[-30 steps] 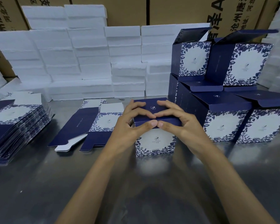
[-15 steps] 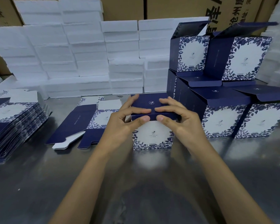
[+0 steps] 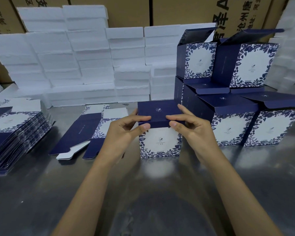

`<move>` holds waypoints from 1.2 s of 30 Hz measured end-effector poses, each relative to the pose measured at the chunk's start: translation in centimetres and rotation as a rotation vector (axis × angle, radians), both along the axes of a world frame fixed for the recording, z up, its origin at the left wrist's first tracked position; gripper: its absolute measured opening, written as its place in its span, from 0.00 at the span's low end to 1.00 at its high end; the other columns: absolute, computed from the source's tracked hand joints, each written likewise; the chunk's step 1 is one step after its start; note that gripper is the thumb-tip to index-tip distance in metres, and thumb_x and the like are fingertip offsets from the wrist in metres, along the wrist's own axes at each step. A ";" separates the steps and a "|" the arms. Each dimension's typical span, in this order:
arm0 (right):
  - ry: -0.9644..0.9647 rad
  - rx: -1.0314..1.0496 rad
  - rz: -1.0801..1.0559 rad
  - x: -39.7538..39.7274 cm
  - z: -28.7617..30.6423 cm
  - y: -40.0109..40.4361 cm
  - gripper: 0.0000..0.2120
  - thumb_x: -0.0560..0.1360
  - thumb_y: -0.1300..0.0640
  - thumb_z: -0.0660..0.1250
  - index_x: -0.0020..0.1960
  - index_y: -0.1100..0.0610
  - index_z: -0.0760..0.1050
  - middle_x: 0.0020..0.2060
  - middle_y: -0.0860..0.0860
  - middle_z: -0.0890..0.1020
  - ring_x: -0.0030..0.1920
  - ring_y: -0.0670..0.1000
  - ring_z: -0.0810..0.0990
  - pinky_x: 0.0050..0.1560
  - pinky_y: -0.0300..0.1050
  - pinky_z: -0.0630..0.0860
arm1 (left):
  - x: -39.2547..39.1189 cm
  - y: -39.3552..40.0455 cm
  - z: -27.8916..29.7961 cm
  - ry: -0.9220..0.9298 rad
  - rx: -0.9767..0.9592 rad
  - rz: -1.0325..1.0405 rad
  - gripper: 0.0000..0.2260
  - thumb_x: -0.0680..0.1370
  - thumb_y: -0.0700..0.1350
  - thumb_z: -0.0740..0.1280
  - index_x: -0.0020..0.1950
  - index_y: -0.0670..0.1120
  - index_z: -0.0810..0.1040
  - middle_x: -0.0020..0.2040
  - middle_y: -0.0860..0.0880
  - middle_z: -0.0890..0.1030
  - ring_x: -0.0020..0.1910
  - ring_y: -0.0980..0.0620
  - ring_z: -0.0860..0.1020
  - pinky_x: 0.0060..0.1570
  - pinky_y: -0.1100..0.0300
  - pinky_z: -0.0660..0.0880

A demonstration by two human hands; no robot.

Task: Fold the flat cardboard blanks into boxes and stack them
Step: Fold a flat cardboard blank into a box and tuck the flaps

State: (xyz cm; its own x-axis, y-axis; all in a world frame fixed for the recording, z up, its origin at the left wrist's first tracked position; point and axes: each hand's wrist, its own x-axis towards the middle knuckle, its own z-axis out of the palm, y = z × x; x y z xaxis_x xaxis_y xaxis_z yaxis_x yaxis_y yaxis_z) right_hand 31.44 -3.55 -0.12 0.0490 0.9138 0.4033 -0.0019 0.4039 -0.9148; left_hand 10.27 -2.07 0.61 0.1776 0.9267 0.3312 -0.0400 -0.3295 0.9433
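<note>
- The worktop (image 3: 143,201) is shiny grey metal. It reflects the arms and a pale blur of the box.
- A dark blue box (image 3: 160,143) with a white front and blue leaves stands in the middle of the worktop.
- The left hand (image 3: 124,132) pinches the front edge of the box lid, thumb below and fingers on top.
- The right hand (image 3: 192,128) pinches the same lid edge on the other side. The two hands are close together but not touching.
- A flat blank (image 3: 85,132) lies on the worktop just left of the box.
- A thick pile of flat blanks (image 3: 15,130) sits at the far left edge.
- Finished boxes (image 3: 232,130) stand in a row right of the hands, lids open, and two more boxes (image 3: 242,63) sit on top of them.
- White foam blocks (image 3: 71,65) are stacked high along the back of the worktop.
- Big brown cartons (image 3: 177,11) with black printed writing stand behind the foam like a wall.
</note>
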 end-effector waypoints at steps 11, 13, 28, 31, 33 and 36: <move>-0.171 0.046 -0.110 -0.2 -0.6 -0.8 0.15 0.82 0.63 0.64 0.65 0.48 0.78 0.61 0.43 0.82 0.59 0.40 0.79 0.57 0.30 0.72 | 1.4 0.0 -2.0 0.132 -0.118 0.000 0.43 0.71 0.39 0.79 0.78 0.58 0.59 0.71 0.57 0.74 0.67 0.59 0.76 0.57 0.64 0.78; -0.182 0.068 -0.118 -0.6 -0.3 -1.2 0.16 0.83 0.63 0.63 0.65 0.48 0.77 0.60 0.43 0.81 0.56 0.42 0.80 0.56 0.34 0.74 | 2.0 -0.1 -2.1 0.241 -0.008 0.088 0.41 0.72 0.36 0.77 0.77 0.58 0.60 0.66 0.62 0.77 0.63 0.62 0.77 0.62 0.58 0.77; -0.578 0.280 -0.602 8.9 13.9 4.4 0.15 0.82 0.65 0.60 0.67 0.58 0.75 0.74 0.55 0.66 0.70 0.47 0.68 0.58 0.20 0.60 | 15.9 7.2 11.0 0.421 0.250 0.168 0.40 0.76 0.42 0.73 0.80 0.49 0.51 0.62 0.53 0.77 0.62 0.51 0.77 0.60 0.60 0.72; -0.858 0.188 -0.654 11.1 13.6 6.8 0.19 0.81 0.66 0.60 0.71 0.61 0.72 0.78 0.57 0.61 0.76 0.56 0.64 0.70 0.40 0.63 | 18.9 9.1 10.0 0.475 0.199 0.177 0.40 0.78 0.42 0.69 0.81 0.49 0.47 0.70 0.46 0.75 0.66 0.42 0.75 0.63 0.52 0.73; -1.045 0.221 -0.750 11.9 13.4 7.9 0.21 0.79 0.67 0.62 0.71 0.61 0.73 0.75 0.60 0.65 0.74 0.60 0.65 0.70 0.51 0.65 | 20.2 10.0 9.5 0.502 0.188 0.217 0.39 0.79 0.43 0.68 0.82 0.50 0.45 0.72 0.45 0.73 0.65 0.41 0.75 0.61 0.50 0.74; -1.245 0.238 -0.946 12.4 13.5 9.0 0.21 0.77 0.64 0.64 0.70 0.57 0.75 0.61 0.58 0.71 0.62 0.59 0.69 0.56 0.49 0.65 | 21.3 11.0 9.2 0.518 0.202 0.267 0.38 0.79 0.43 0.67 0.81 0.49 0.47 0.73 0.44 0.71 0.66 0.42 0.74 0.58 0.50 0.73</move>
